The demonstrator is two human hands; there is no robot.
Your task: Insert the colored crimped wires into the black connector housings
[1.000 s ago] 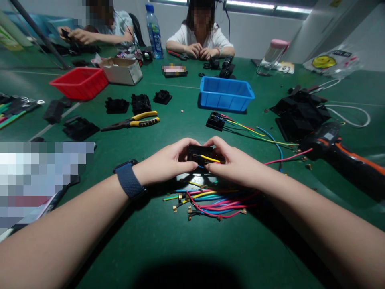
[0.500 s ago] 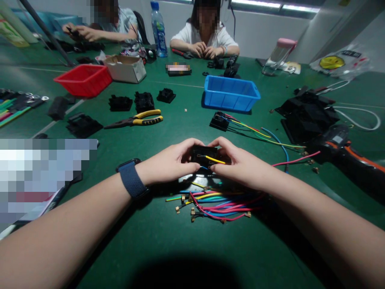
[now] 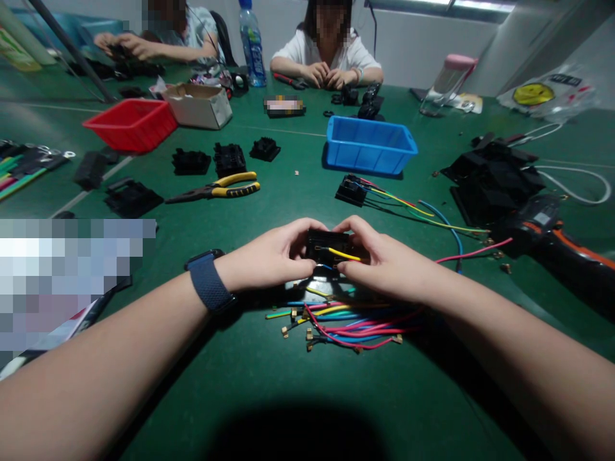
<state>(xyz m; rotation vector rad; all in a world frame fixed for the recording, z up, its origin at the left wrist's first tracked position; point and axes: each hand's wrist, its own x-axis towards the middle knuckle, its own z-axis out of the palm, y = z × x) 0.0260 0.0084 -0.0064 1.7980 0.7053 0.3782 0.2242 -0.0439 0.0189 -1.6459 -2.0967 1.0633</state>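
Observation:
Both my hands hold a small black plastic block (image 3: pixel 327 243) just above the green table (image 3: pixel 269 384). My left hand (image 3: pixel 269 256), with a dark blue watch on its wrist, grips the block's left side. My right hand (image 3: pixel 384 262) grips the right side, and its fingertips pinch a short yellow wire (image 3: pixel 342 254) that lies across the block. A bundle of loose coloured wires (image 3: pixel 346 323) with brass terminals lies on the table right under my hands.
Yellow-handled pliers (image 3: pixel 216 190) lie to the left, a blue bin (image 3: pixel 368 146) and a wired black block (image 3: pixel 352 191) beyond my hands, a red bin (image 3: pixel 129 123) far left, an orange-black power tool (image 3: pixel 557 240) at right. Two other people work at the far edge.
My hands and the block have stayed almost still. The view has shifted slightly.

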